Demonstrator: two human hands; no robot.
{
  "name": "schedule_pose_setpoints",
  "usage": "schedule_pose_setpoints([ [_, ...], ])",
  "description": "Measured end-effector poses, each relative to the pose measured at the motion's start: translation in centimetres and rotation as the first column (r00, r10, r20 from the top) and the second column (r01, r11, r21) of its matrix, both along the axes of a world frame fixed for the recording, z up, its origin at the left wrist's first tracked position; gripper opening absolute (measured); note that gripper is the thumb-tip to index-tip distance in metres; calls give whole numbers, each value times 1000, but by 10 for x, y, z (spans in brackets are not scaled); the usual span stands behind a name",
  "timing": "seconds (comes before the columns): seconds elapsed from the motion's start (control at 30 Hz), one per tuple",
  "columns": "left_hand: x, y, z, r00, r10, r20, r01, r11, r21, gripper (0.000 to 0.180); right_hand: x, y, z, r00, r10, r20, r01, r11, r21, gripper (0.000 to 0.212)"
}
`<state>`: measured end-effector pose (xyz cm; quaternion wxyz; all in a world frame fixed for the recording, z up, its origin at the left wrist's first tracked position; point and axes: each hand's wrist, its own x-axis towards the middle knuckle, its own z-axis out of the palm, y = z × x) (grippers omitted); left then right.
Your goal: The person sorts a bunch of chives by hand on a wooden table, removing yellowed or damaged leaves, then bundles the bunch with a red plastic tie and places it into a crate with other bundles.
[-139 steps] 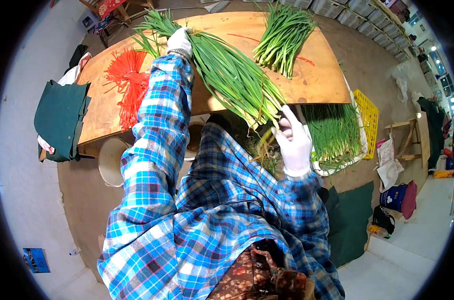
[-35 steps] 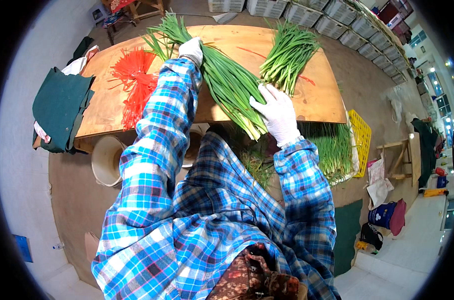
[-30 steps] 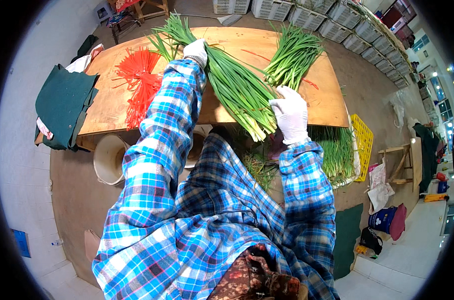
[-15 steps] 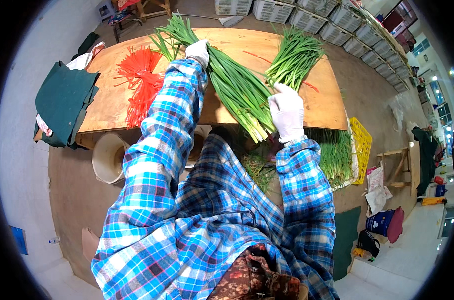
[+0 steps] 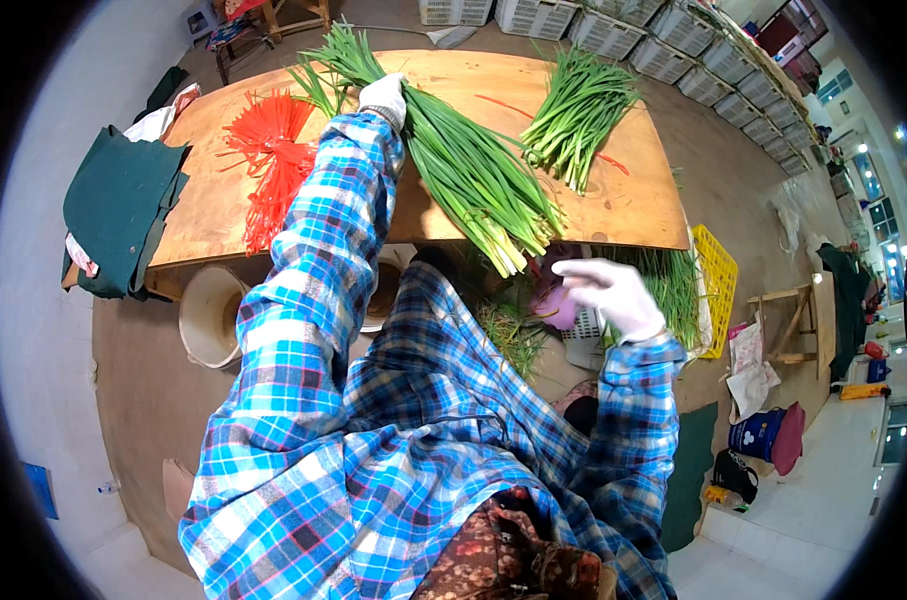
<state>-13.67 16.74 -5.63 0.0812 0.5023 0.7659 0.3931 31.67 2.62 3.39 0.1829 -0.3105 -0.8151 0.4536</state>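
The green bundle (image 5: pixel 479 175), slanted from eleven to five o'clock on the table (image 5: pixel 624 215), is gripped in its leafy part by the closed left hand (image 5: pixel 384 97), arm outstretched toward twelve. The right hand (image 5: pixel 611 295), empty, is held loosely open near the pale ends, at their four o'clock, fingers directed toward ten.

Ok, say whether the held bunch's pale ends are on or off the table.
Partly off: the lowest pale ends jut past the near edge of the table.

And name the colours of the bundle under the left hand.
The bundle is green, whitish at its near ends; best seen in the head view.
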Motion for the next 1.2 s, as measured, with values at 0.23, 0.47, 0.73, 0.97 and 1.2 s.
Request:
schedule_pose_setpoints([
  [0.23, -52, 7, -18, 980, 32, 195, -41, 998, 45, 27, -57, 11, -26, 957, -275, 91, 53, 475, 878, 39],
  [0.47, -48, 4, -12, 806, -131, 577, -26, 967, 255, 19, -70, 34, -52, 969, -247, 2, 141, 559, 817, 13],
  [0.73, -70, 0, -24, 901, -110, 419, -19, 956, 292, 17, -39, -5, -14, 965, -229, -126, 251, 946, 207, 10],
  [0.97, -50, 15, -31, 873, -128, 471, -25, 952, 305, 20, -63, 2, -35, 885, -202, -419, 165, 979, -122, 8],
  [1.2, -33, 2, -22, 846, -123, 519, -10, 969, 246, 22, -30, -6, -42, 601, -371, -708, -77, 854, -514, 13],
])
